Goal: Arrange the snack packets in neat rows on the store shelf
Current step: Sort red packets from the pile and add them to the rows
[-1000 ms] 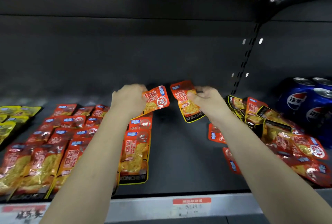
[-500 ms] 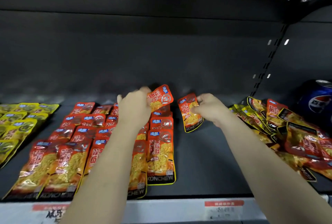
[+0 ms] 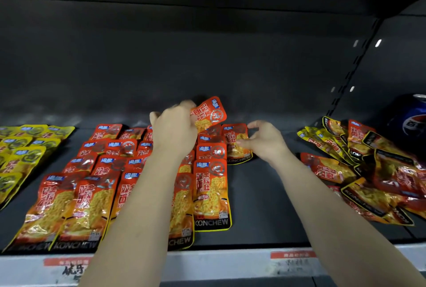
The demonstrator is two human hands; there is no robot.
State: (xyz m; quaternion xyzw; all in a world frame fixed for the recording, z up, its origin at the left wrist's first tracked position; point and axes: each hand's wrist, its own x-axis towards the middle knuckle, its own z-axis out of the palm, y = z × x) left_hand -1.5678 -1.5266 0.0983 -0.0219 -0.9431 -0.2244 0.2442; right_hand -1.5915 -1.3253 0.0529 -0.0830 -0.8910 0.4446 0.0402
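Left forearm hides much of the red rows (image 3: pixel 211 194); the can (image 3: pixel 412 120) far right of them is cut by the frame edge, and the labels (image 3: pixel 292 263) below them are too blurred to read. Left hand (image 3: pixel 175 130) grips a raised packet (image 3: pixel 208 114) above the back of the rows, while the right hand (image 3: pixel 265 141) has let go, its thumb tip only touching a second packet (image 3: pixel 236 143) lying flat just right of the rows' back end. Half a second ago the right hand pinched that second packet, tilted off the shelf (image 3: pixel 253 194); the loose pile (image 3: pixel 368 167), well right of the rows, looks unchanged.
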